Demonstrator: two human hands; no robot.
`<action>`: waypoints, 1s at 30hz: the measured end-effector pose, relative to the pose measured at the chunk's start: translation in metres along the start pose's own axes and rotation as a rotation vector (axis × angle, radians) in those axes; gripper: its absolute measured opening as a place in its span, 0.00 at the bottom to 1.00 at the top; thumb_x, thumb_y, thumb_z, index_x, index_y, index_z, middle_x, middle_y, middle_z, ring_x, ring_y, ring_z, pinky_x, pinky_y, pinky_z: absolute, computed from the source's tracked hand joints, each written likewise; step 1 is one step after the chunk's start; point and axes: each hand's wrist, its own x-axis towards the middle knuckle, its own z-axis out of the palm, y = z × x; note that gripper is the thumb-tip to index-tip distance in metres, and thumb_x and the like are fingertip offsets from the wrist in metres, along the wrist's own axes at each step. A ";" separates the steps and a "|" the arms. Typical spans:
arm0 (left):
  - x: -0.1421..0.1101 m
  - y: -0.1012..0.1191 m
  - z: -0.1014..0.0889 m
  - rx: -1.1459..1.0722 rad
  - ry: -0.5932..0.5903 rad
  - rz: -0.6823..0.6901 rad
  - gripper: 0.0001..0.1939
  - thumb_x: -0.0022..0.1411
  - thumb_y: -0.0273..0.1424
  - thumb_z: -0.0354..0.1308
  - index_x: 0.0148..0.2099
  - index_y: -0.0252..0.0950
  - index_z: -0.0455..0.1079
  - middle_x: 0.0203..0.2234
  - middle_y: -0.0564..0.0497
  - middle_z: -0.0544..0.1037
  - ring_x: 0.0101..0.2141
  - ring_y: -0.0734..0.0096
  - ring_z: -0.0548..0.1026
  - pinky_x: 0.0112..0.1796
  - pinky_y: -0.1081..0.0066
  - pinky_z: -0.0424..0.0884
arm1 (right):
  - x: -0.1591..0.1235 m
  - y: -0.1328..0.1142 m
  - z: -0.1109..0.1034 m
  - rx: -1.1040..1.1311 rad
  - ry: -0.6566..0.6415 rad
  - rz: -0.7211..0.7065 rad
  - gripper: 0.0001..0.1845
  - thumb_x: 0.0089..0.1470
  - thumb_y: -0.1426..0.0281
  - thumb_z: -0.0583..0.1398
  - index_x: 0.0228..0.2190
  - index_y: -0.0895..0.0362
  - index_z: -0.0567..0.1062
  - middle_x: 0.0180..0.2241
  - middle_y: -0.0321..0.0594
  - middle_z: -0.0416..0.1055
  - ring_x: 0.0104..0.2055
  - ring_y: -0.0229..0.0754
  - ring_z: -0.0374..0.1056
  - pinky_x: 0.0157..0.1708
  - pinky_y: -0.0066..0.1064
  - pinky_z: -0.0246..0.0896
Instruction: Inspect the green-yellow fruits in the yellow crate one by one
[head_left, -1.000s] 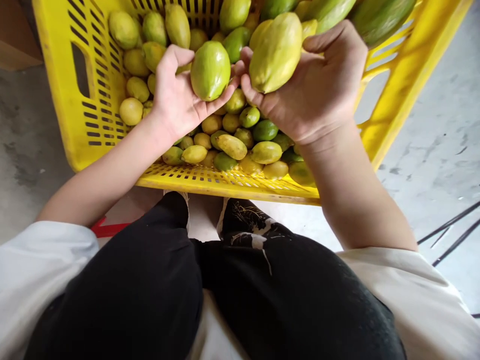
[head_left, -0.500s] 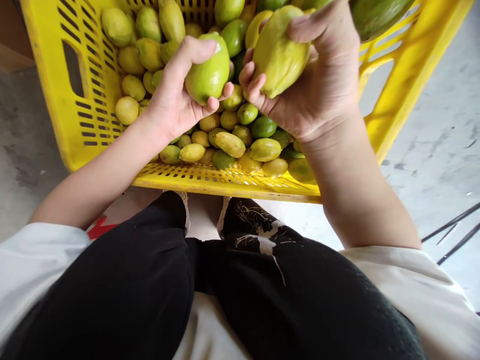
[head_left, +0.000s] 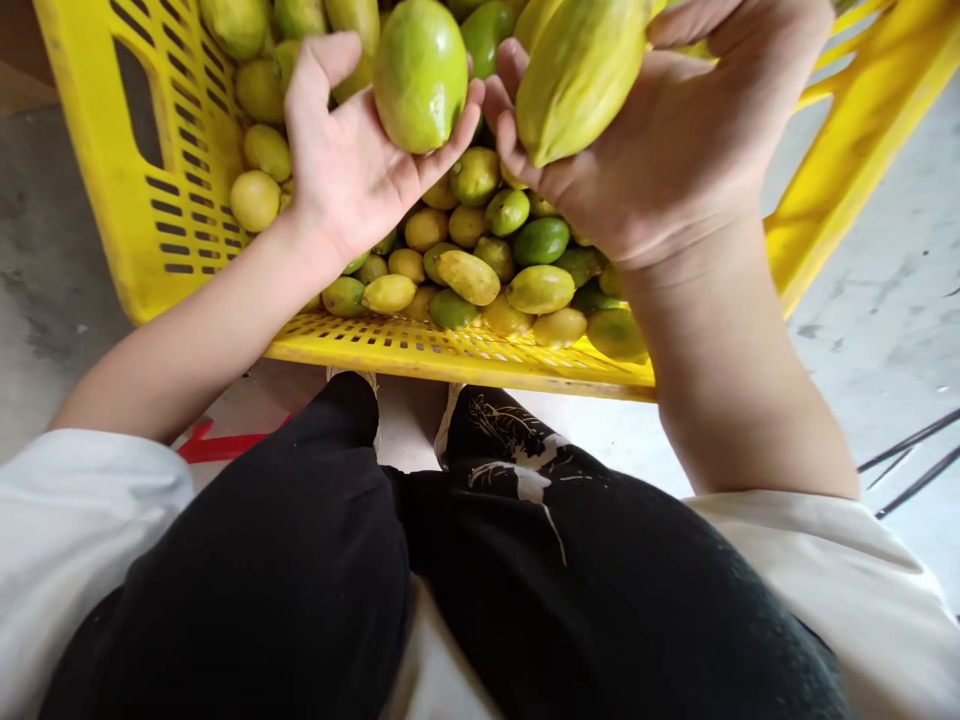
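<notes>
Grey floor [head_left: 892,260] all round, bright at right; red item [head_left: 225,447] at near left is partly hidden, can't be identified for certain. Yellow slotted crate [head_left: 94,150] stands on the far side of the black trousers [head_left: 247,560], loaded with green and yellow fruit [head_left: 469,277]. Two pieces are held up above the pile. Glossy green fruit [head_left: 420,75] is supported on the fingers of the left hand [head_left: 352,160]: palm up, grip open, thumb clear. Longer yellow-green fruit [head_left: 581,75] is cradled in the right hand [head_left: 660,150], grip likewise open, fingers underneath, not clenched. Both fruits are kept side by side, apart, with fingertips near each other between them.
</notes>
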 end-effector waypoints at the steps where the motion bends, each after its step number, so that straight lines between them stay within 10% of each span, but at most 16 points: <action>1: 0.001 0.001 0.000 -0.043 -0.009 0.005 0.37 0.86 0.46 0.29 0.81 0.27 0.56 0.67 0.37 0.75 0.62 0.44 0.80 0.44 0.62 0.82 | 0.001 0.000 0.000 -0.034 0.004 -0.010 0.22 0.34 0.64 0.64 0.35 0.60 0.79 0.34 0.33 0.81 0.49 0.38 0.78 0.54 0.26 0.81; 5: 0.002 0.003 0.001 -0.072 -0.067 -0.055 0.36 0.86 0.46 0.32 0.81 0.29 0.56 0.69 0.36 0.74 0.61 0.44 0.80 0.45 0.65 0.82 | 0.004 0.001 0.003 -0.023 0.011 -0.053 0.28 0.35 0.59 0.76 0.37 0.63 0.82 0.36 0.35 0.84 0.47 0.36 0.78 0.52 0.24 0.83; 10: 0.001 -0.001 0.005 0.070 -0.023 -0.053 0.40 0.84 0.50 0.28 0.78 0.29 0.61 0.59 0.42 0.78 0.62 0.39 0.77 0.33 0.75 0.80 | 0.001 -0.002 0.017 0.057 0.187 0.065 0.13 0.73 0.72 0.54 0.33 0.55 0.72 0.29 0.26 0.76 0.33 0.29 0.76 0.37 0.20 0.83; 12: 0.001 -0.004 0.007 0.175 0.062 -0.016 0.40 0.85 0.51 0.31 0.60 0.26 0.76 0.44 0.48 0.79 0.53 0.48 0.86 0.30 0.82 0.77 | -0.002 -0.002 0.021 0.043 0.216 0.082 0.14 0.77 0.74 0.53 0.35 0.53 0.70 0.27 0.26 0.71 0.29 0.30 0.73 0.27 0.18 0.78; 16: 0.000 -0.006 0.009 0.259 0.084 0.013 0.40 0.84 0.53 0.31 0.33 0.30 0.68 0.28 0.54 0.69 0.26 0.83 0.81 0.28 0.87 0.74 | -0.005 0.003 0.018 0.024 0.165 0.026 0.13 0.60 0.74 0.70 0.34 0.51 0.71 0.29 0.27 0.72 0.33 0.32 0.74 0.28 0.15 0.78; 22: 0.000 -0.005 0.006 0.201 0.059 0.031 0.41 0.85 0.53 0.34 0.39 0.27 0.75 0.35 0.50 0.78 0.37 0.75 0.86 0.36 0.81 0.79 | -0.001 0.002 0.007 -0.175 0.061 0.030 0.23 0.29 0.68 0.77 0.30 0.48 0.76 0.34 0.24 0.77 0.40 0.34 0.76 0.36 0.18 0.82; 27: 0.002 0.002 -0.003 -0.005 0.010 -0.085 0.39 0.86 0.49 0.32 0.76 0.23 0.65 0.62 0.36 0.80 0.61 0.50 0.81 0.48 0.64 0.81 | 0.001 0.001 0.000 -0.075 -0.029 0.052 0.15 0.39 0.65 0.60 0.35 0.51 0.73 0.38 0.28 0.80 0.49 0.38 0.78 0.45 0.28 0.84; 30: 0.001 0.004 -0.002 -0.070 -0.015 -0.077 0.36 0.87 0.44 0.32 0.78 0.26 0.63 0.67 0.37 0.75 0.63 0.47 0.79 0.49 0.60 0.80 | 0.001 0.001 0.002 -0.014 -0.006 0.013 0.12 0.47 0.66 0.56 0.35 0.54 0.73 0.35 0.33 0.79 0.46 0.38 0.79 0.48 0.29 0.83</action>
